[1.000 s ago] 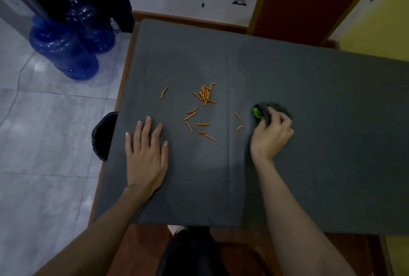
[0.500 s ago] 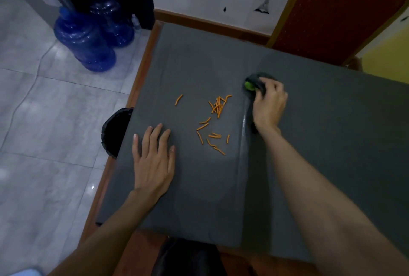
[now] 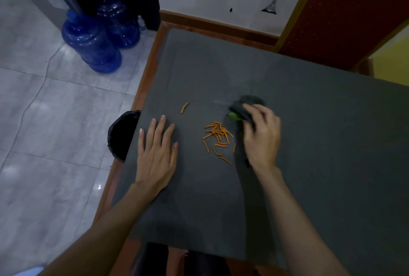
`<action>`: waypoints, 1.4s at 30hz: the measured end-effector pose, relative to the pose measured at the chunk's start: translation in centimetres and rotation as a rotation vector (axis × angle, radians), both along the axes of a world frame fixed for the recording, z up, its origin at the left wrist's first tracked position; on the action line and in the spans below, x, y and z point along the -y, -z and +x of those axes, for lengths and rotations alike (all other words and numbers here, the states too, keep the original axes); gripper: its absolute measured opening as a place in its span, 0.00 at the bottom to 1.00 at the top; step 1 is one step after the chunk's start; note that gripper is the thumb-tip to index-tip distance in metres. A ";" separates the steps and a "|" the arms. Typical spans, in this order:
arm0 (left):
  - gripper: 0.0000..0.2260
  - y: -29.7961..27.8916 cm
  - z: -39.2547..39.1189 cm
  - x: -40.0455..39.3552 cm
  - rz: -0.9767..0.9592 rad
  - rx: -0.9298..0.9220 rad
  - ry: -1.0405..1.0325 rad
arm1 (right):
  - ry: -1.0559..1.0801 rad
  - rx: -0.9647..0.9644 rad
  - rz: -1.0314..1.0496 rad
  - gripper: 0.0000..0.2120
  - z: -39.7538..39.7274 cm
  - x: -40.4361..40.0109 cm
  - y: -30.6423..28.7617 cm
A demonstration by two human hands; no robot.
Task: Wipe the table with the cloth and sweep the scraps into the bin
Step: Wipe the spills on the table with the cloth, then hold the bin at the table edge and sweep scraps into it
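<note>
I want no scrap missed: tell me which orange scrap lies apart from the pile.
The single curved orange scrap, beyond the left hand; the other scraps lie bunched beside the right hand holding the cloth.

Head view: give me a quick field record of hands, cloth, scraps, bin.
left hand: flat on the table, fingers straight, holds nothing
right hand: grips the dark cloth, pressed to the table
cloth: bunched, with a green patch at its left edge
scraps: orange sticks, clustered just left of the right hand, between the two hands
stray scrap: alone, beyond the left hand's fingertips
bin: black, on the floor at the table's left edge, partly hidden
</note>
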State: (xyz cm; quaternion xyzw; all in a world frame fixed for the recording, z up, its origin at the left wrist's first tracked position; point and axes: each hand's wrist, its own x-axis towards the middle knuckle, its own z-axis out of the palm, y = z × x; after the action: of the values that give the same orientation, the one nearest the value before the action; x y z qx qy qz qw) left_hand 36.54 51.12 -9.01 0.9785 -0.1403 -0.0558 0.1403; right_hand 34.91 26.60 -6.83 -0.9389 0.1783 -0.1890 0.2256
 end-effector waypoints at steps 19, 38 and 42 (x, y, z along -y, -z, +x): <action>0.23 0.1 4.2 -7.7 -0.031 -0.053 0.363 | 0.580 -0.156 0.097 0.19 6.3 -15.0 1.8; 0.18 2.5 8.0 -14.6 -0.499 -0.058 0.019 | 0.267 0.087 -0.026 0.19 7.5 -21.4 -1.0; 0.17 5.4 9.9 -20.1 -0.516 -0.105 -0.271 | -0.203 0.003 0.239 0.17 12.6 -29.3 1.6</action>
State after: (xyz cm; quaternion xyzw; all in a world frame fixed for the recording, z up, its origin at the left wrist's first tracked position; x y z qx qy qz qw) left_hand 46.48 71.21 -14.38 0.9162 -0.0106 -0.0496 0.3976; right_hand 47.49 55.87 -8.38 -0.9184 0.1031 -0.1441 0.3538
